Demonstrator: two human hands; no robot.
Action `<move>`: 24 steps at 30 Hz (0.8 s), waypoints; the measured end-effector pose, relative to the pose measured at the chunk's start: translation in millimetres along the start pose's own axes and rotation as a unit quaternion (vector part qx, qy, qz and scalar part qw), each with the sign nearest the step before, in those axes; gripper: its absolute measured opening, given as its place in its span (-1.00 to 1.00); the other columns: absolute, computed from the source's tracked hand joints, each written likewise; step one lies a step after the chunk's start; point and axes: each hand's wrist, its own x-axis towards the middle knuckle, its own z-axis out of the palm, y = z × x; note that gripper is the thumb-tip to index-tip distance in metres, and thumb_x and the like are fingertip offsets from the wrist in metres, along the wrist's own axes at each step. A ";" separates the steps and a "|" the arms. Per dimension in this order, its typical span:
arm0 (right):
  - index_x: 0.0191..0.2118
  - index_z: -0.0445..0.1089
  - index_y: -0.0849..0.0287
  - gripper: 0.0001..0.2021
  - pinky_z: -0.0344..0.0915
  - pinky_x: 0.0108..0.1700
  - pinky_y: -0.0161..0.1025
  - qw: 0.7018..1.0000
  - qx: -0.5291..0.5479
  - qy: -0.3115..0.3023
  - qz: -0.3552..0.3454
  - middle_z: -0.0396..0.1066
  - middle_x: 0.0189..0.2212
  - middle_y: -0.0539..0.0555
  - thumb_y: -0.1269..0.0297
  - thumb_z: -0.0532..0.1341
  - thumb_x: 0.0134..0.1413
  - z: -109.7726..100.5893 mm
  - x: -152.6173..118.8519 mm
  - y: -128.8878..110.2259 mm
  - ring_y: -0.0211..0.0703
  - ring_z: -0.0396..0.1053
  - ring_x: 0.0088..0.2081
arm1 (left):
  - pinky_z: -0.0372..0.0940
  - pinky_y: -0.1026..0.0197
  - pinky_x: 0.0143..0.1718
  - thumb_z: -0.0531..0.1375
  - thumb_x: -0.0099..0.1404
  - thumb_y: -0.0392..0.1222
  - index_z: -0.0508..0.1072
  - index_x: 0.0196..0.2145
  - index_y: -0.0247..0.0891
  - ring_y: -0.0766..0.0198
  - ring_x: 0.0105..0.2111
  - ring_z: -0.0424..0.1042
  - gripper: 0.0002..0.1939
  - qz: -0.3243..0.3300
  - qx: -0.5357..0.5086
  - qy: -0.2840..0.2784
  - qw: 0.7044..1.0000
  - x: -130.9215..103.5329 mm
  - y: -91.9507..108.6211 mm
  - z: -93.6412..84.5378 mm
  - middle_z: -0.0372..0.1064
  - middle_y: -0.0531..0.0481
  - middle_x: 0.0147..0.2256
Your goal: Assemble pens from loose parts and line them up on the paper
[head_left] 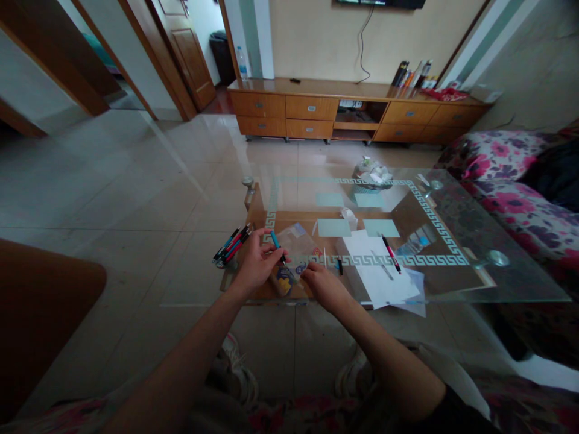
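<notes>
My left hand (259, 260) is closed on a blue pen (275, 240), held tilted over the near left part of the glass table (452, 288). To the right of it, my right hand (322, 282) has its fingers pinched together; whatever is between them is too small to make out. Below and between the hands lies a clear plastic bag (294, 238) with printed patches. Several pens (231, 247) lie in a bunch left of my left hand. A short dark pen piece (340, 266) and a thin white stick (324, 258) lie beyond my right hand.
White paper sheets (377, 280) lie to the right, with a red and black pen (391, 253) on them. A basket with a plastic bag (371, 175) stands toward the far side. A plastic bottle (412, 242) shows through the glass. Beyond is a wooden cabinet (312, 108); a flowered sofa (506, 199) is at right.
</notes>
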 end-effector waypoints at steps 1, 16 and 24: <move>-0.08 0.47 0.18 -0.75 0.24 0.03 -0.27 1.000 0.004 0.006 -0.001 0.36 -0.10 0.17 0.48 0.07 0.31 0.7 0.3 0.3 -0.15 0.38 -0.05 | 0.49 0.10 -0.26 0.28 0.23 -0.13 0.07 0.11 -0.10 0.20 -0.36 0.58 -0.41 -0.004 -0.001 -0.003 1.000 0.0 -0.7 0.3 0.45 0.04 -0.30; -0.11 0.43 0.25 -0.70 0.44 -0.30 -0.24 0.840 0.476 0.233 0.115 0.54 -0.35 0.11 0.13 0.25 0.14 -23.0 6.2 7.1 -0.16 0.50 -0.36 | 0.40 0.20 -0.26 0.22 0.30 -0.13 0.18 0.14 -0.13 0.26 -0.35 0.51 -0.50 0.004 0.140 -0.157 0.978 -14.5 -6.5 7.6 0.42 0.03 -0.29; -0.24 0.51 0.22 -0.70 0.44 -0.35 -0.27 0.774 0.574 0.252 0.090 0.57 -0.35 0.10 0.13 0.39 -0.05 -26.2 4.2 4.3 -0.18 0.51 -0.40 | 0.31 0.24 -0.32 0.21 0.30 -0.10 0.42 0.06 -0.23 0.26 -0.39 0.41 -0.61 0.024 0.276 -0.207 0.938 -18.0 -0.9 12.1 0.43 -0.01 -0.33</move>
